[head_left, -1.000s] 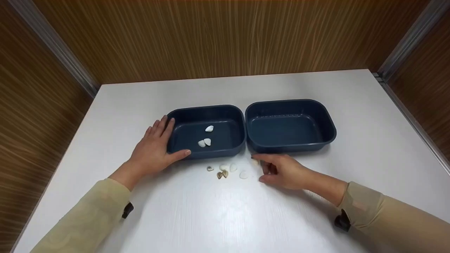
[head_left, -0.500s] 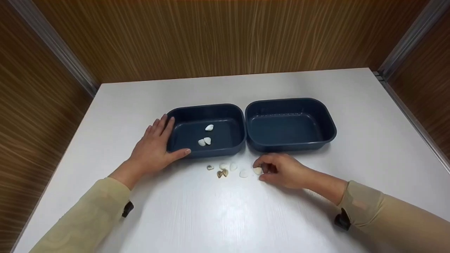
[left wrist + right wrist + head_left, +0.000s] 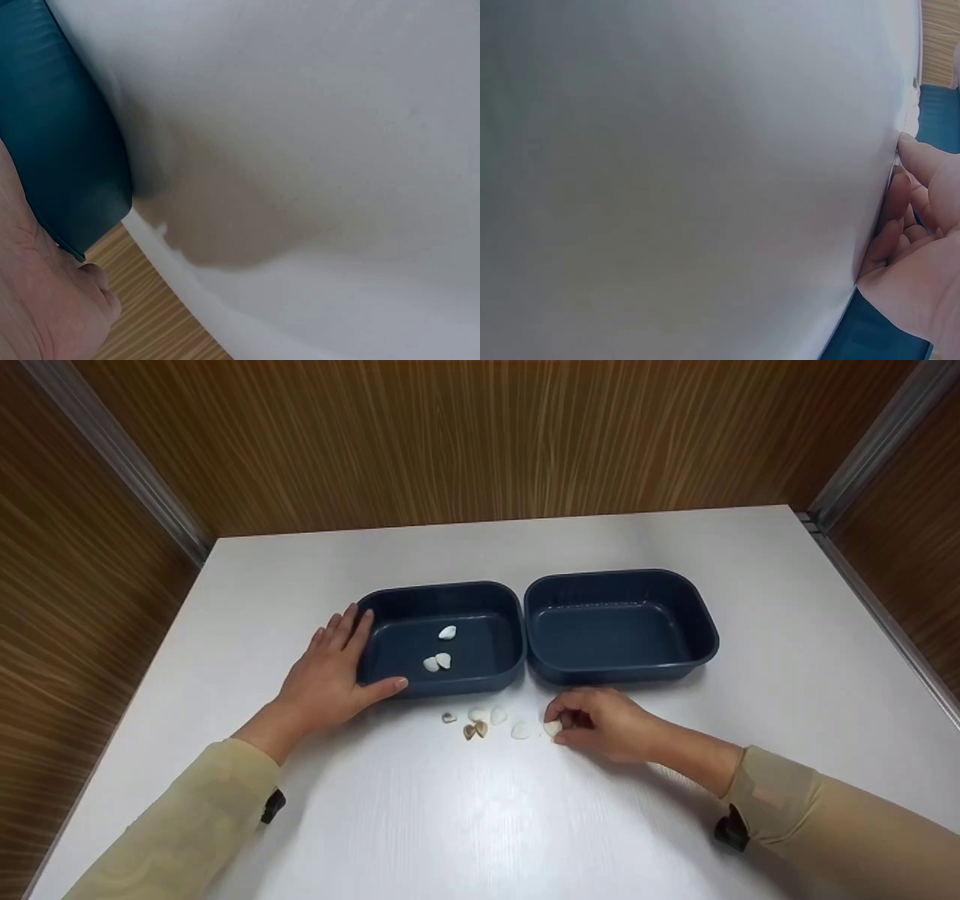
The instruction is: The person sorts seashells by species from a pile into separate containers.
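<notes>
My left hand [image 3: 321,684] rests against the left blue bin [image 3: 480,685], fingers spread over its left side and thumb along the front wall. In the left wrist view, part of that hand [image 3: 49,300] shows beside the bin wall [image 3: 67,135]. Inside the bin lie three white seashells, one of them [image 3: 448,633] apart from the other two. In front of the right bin, my right hand [image 3: 611,727] pinches a cream seashell [image 3: 553,728] between thumb and index finger, low at the table. The right wrist view shows this hand [image 3: 930,217] with its fingers curled.
Between the hands, more seashells lie on the white table [image 3: 480,817]: a flat white one [image 3: 520,730], several pale ones, and brown ones [image 3: 480,728]. The right blue bin [image 3: 622,669] stands against the left one. A wood-grain panel [image 3: 495,442] rises behind.
My right index finger has drawn back toward the thumb, bringing the cream seashell nearer the hand, and the two now pinch it. My left hand has stayed put.
</notes>
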Available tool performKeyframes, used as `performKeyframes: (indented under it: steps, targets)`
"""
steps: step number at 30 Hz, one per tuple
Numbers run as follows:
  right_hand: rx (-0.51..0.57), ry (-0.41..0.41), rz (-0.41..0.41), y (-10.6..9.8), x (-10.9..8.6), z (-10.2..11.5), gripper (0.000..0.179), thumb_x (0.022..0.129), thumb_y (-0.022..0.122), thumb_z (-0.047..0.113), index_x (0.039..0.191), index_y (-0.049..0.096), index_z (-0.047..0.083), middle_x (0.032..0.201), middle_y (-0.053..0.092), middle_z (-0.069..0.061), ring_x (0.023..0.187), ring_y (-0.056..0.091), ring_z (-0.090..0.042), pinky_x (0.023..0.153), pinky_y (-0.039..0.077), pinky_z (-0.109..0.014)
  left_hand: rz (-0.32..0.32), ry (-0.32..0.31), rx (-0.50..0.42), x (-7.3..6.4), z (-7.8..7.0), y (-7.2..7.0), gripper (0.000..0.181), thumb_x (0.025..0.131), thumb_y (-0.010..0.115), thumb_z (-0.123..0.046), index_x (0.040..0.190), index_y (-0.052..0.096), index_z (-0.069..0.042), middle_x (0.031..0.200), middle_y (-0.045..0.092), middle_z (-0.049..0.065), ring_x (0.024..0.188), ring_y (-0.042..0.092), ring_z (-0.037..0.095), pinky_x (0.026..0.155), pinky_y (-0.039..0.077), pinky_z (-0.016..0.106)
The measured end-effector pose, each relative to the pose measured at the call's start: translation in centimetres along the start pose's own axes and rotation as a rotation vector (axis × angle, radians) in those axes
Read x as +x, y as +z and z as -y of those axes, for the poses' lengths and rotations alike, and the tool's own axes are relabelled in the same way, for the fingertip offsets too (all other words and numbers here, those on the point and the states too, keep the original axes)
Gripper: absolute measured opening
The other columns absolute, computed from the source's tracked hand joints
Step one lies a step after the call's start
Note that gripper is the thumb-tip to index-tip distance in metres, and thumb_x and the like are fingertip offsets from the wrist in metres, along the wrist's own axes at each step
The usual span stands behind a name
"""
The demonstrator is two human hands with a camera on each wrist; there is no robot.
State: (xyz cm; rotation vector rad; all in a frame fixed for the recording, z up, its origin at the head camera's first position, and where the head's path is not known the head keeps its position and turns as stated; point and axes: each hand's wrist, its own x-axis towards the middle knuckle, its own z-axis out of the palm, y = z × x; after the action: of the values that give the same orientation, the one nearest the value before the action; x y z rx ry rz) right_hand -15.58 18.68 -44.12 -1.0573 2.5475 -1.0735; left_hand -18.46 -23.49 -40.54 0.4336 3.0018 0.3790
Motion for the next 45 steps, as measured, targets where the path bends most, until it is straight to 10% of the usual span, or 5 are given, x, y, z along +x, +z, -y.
performKeyframes:
  steps: [45]
  targets:
    - [-0.029,-0.069,0.018,-0.01,-0.3,0.02,0.021,0.091,0.078,-0.001,0.11,0.075,0.008,0.09,0.068,0.001,0.082,0.061,-0.014,0.074,0.053,-0.028,0.0,-0.001,-0.007,0.0,-0.02,0.12,0.12,0.091,0.048,-0.089,0.172,0.006,-0.011,0.178,0.0,0.016,0.163,0.003,0.039,0.131,0.004,0.054]
